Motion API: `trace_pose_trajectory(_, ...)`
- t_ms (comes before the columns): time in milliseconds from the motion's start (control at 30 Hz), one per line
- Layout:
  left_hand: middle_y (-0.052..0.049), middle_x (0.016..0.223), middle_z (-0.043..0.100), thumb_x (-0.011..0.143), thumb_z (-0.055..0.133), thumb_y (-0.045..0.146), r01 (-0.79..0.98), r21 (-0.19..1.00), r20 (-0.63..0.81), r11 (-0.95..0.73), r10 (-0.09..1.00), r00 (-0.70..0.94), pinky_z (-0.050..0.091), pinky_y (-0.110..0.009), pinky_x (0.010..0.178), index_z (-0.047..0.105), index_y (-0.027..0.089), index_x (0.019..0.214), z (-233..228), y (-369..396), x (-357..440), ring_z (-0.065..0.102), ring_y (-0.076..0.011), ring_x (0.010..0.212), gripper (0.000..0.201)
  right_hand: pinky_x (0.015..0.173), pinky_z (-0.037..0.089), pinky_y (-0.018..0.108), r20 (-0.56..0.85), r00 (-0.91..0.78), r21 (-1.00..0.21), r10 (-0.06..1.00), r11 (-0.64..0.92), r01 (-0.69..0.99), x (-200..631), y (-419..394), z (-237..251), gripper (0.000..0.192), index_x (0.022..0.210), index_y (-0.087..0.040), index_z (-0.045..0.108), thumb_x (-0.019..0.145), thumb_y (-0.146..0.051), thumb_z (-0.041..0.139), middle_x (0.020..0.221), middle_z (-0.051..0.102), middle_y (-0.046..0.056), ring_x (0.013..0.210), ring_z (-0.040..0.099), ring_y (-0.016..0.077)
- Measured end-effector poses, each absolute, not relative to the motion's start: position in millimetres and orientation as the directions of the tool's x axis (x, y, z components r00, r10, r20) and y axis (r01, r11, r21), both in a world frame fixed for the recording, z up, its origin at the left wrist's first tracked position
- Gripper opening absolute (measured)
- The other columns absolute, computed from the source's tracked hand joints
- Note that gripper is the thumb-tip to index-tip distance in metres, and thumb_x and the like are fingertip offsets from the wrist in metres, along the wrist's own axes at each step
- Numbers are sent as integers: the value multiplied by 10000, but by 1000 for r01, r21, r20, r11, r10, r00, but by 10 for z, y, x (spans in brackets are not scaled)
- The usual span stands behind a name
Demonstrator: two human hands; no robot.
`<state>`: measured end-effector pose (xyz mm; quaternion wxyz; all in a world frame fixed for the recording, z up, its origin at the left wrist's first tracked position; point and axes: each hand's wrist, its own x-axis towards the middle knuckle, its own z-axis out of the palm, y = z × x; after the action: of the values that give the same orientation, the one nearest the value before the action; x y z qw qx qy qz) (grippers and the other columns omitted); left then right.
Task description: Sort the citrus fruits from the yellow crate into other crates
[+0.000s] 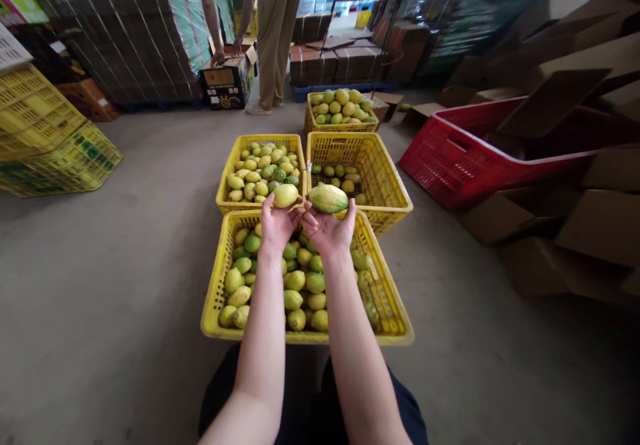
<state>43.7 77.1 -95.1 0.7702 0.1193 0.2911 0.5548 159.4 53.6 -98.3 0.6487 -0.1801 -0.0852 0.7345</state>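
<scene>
Nearest, a yellow slatted plastic crate (395,318) full of green-yellow lemons (300,285) sits on the grey concrete floor (125,298). Above its far edge, the left hand (277,223) cups a pale yellow oval lemon (285,195) in its fingertips, and the right hand (330,230) holds a larger green-yellow fruit (328,199), palms up, the two fruits just beside each other. Beyond stand three more yellow crates (390,191) of fruit and a red plastic crate (450,158). Farther off, a person (280,25) bends over a black printed carton (226,85); its writing is too blurred to read.
</scene>
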Motion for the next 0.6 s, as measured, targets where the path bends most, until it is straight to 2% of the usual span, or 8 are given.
trace_pose_trajectory(67,-86,909,717,904,460,259,-794,519,-264,318,943,205,571,-327,783,641,157,1204,-929,750,445,702,-211,845,365,409,472,268,-150,-35,-398,988,-93,-913,1600,525,-958,613,1002,-155,623,884,-703,374,792,700,101,508,536,151)
trace_pose_trajectory(167,-67,1006,733,842,410,115,-802,529,-197,277,960,201,572,-356,863,627,207,1272,-903,721,445,713,-216,977,490,539,562,296,-159,44,-438,986,-30,-899,1607,510,-920,353,1022,-159,643,896,-459,505,839,730,97,657,663,191)
trace_pose_trajectory(233,-64,1025,732,870,393,132,-811,523,-200,264,962,185,582,-338,858,641,202,1256,-892,717,446,713,-212,1000,464,624,593,318,-161,82,-431,984,4,-902,1606,510,-905,278,1017,-165,651,892,-378,523,841,736,82,722,696,201)
trace_pose_trajectory(300,-63,1013,730,916,407,174,-818,513,-248,260,957,149,592,-284,812,656,186,1214,-884,729,453,717,-187,959,388,662,604,330,-175,113,-427,978,28,-904,1596,524,-906,269,1005,-180,654,901,-397,534,862,742,67,757,709,203)
trace_pose_trajectory(433,-73,1061,726,971,500,293,-798,534,-360,280,929,84,582,-207,694,657,186,1168,-880,776,473,704,-143,846,274,559,579,263,-216,149,-524,965,14,-851,1539,586,-950,266,973,-198,651,892,-447,607,858,741,35,687,702,167)
trace_pose_trajectory(533,-91,1014,734,994,469,411,-785,545,-391,294,918,71,564,-198,585,666,169,1147,-896,807,464,686,-145,756,347,498,553,231,-212,193,-590,958,33,-807,1482,623,-988,201,944,-214,614,826,-347,708,775,717,-1,631,695,154)
trace_pose_trajectory(600,-96,949,738,1002,412,464,-784,535,-405,317,910,92,565,-212,547,669,160,1148,-921,826,448,682,-157,716,424,479,548,223,-229,203,-587,952,31,-809,1461,634,-1006,183,930,-222,596,804,-286,713,741,703,-18,611,690,150)
